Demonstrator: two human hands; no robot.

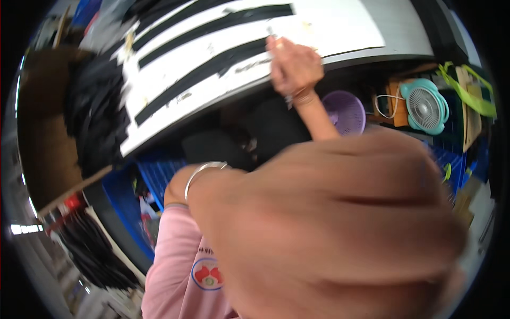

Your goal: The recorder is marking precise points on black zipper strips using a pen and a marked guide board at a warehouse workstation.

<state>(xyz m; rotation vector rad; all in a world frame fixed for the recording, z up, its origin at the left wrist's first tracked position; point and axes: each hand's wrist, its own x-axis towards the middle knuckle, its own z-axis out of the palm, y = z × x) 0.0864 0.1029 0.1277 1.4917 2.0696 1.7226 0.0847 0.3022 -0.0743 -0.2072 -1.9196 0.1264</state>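
Note:
My left hand (340, 223) is raised very close to the camera, large and smeared by motion, with a silver bangle at its wrist. Its fingers look bent, but I cannot tell whether they hold anything. Farther off, my right hand (295, 66) is closed around a thin, silvery pen-like tool (272, 31) over the near edge of a white board (340, 26). Several black fabric strips (199, 77) lie lengthwise across the board, and the tool's tip is near the right end of the nearest strip. The raised left hand covers part of my right forearm.
A heap of black strips (98, 106) hangs at the board's left end, beside a brown cardboard box (42, 122). Right of my forearm are a purple basket (348, 111) and a turquoise fan (425, 106). A blue crate (125, 204) stands below the table's left side.

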